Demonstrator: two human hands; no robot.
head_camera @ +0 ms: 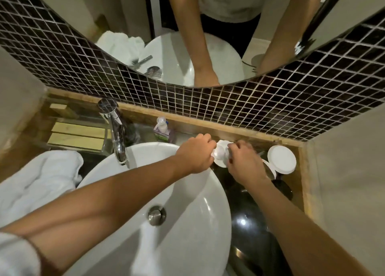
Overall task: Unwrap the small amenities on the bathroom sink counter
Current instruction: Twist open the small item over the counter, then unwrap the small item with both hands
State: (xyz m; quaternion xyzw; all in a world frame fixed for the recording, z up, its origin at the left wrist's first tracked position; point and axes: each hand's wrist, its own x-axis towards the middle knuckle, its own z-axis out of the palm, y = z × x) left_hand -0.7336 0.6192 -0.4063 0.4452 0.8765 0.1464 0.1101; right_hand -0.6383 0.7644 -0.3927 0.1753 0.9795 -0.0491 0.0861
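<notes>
A small white wrapped amenity (221, 153) is held between both hands above the dark counter (252, 211), just right of the white basin (187, 213). My left hand (195, 154) pinches its left side, fingers curled. My right hand (242, 161) grips its right side and covers part of it. I cannot tell what the item is; its shape looks round and white. A white round lid or disc (281, 159) lies on the counter at the far right.
A chrome tap (116, 136) stands at the basin's back left. A small pump bottle (163, 131) sits by the tiled wall. A white towel (39, 180) lies left of the basin. Wooden slats (77, 134) fill the far left. A mirror (187, 36) hangs above.
</notes>
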